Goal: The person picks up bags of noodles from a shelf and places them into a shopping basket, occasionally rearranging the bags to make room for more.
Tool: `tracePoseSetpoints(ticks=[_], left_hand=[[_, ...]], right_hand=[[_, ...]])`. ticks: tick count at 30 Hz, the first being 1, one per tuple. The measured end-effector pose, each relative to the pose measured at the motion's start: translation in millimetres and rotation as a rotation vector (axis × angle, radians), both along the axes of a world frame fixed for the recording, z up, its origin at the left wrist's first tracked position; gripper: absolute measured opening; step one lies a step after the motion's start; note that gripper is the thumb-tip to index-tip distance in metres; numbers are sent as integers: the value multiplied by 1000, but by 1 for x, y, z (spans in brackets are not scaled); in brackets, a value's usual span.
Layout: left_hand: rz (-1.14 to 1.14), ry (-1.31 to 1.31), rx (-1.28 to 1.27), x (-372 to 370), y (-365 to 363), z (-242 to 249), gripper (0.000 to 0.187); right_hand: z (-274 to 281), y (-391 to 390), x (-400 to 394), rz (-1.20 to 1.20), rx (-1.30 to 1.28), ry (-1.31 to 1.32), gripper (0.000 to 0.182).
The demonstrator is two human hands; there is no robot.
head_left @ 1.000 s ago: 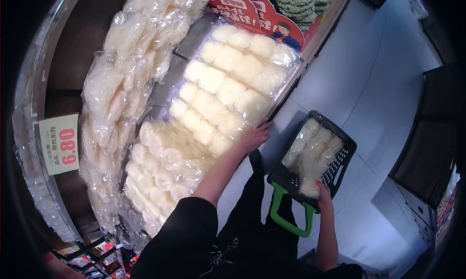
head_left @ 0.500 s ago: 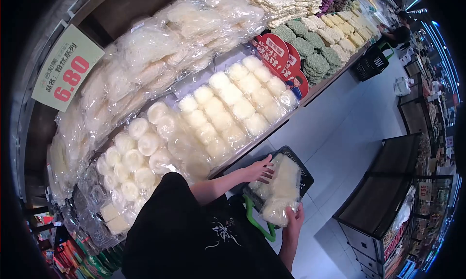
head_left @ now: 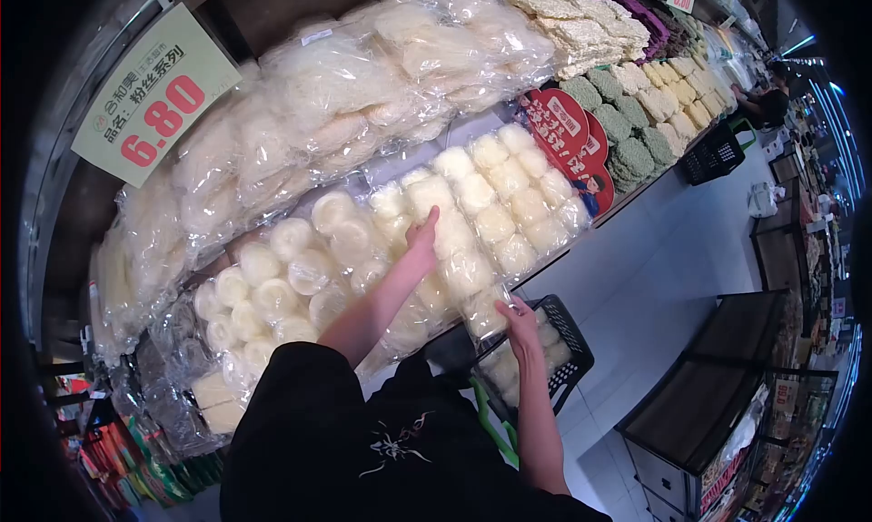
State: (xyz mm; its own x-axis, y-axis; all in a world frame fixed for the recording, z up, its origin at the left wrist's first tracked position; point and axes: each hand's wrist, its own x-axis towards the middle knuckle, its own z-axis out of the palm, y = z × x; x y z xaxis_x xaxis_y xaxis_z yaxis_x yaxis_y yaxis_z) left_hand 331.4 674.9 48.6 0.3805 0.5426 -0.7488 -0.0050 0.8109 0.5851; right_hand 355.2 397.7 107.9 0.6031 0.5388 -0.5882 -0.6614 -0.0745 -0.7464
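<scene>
A long clear pack of round pale noodle cakes [head_left: 465, 266] stretches over the front of the display, its near end past the shelf edge. My right hand [head_left: 520, 324] pinches that near end. Along the pack's left side lies my left hand [head_left: 421, 246], thumb up, its other fingers hidden under the plastic; it appears closed on the pack. Below my right forearm sits a dark basket [head_left: 574, 342] with a green handle [head_left: 495, 422]. More wrapped noodle packs [head_left: 509, 369] lie inside it, partly covered by my arm.
Bagged vermicelli [head_left: 363, 77] is heaped along the back under a price sign [head_left: 154, 95]. Round noodle packs [head_left: 272, 268] lie left, green noodle cakes [head_left: 627, 123] farther right beyond a red sign [head_left: 568, 145]. Another person [head_left: 767, 100] stands far off near a second basket [head_left: 713, 154].
Both hands have moved from over the basket up to the display. A noodle pack is now between them above the shelf edge. The view has shifted slightly.
</scene>
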Motion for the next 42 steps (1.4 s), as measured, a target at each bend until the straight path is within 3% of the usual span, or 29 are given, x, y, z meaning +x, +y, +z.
tracePoseSetpoints(ticks=[1,3,7,9,13,16,20,23,26,28,30,31,33,35,37,38,40,41,42], left_hand=[[1,4,0,5,10,-2,81],[121,154,8,14,28,-1,92],[97,276,-2,33,49,1,92],[61,299,-8,38,55,-11,90],[-25,329,119,46,61,-40,90],[-121,330,238,55,61,-54,82],[-217,475,382,46,51,-10,76],[-319,606,509,40,39,15,80],[-386,664,586,38,29,15,82],[-408,674,624,37,15,14,80],[-422,814,1143,33,-7,20,75],[-443,813,1149,28,-22,28,75],[-677,464,1674,17,-57,55,61],[-981,-50,1613,6,-99,66,45],[-1334,-389,1624,-7,-145,50,36],[-1364,-408,1612,-14,-159,40,36],[-2184,-597,1683,-20,-188,13,26],[-2218,-639,1664,-25,-198,-10,26],[-2417,-473,1729,-32,-201,-39,26]], right_hand=[[-12,14,4,1,0,4,34],[-31,39,8,-222,74,252,35],[-68,62,4,-443,-7,448,34],[-75,68,-1,-399,-178,386,31],[-74,76,-2,-419,-250,161,18],[-94,76,9,-471,-205,121,30],[-105,66,12,-393,-184,110,31],[-117,61,3,-402,-218,-3,20],[-87,48,-13,-487,-194,-2,29],[-76,16,-25,-384,-171,4,39],[-78,-25,-40,-365,-171,15,37],[-81,-50,-51,-330,-170,20,34],[-98,-102,-74,-380,-199,113,30],[-124,-152,-99,-413,-327,131,28],[-134,-190,-122,-410,-433,110,24],[-139,-207,-133,-386,-545,81,21],[-156,-236,-145,-356,-583,61,20],[-165,-247,-152,-295,-616,27,19],[-175,-255,-156,-325,-649,29,15]])
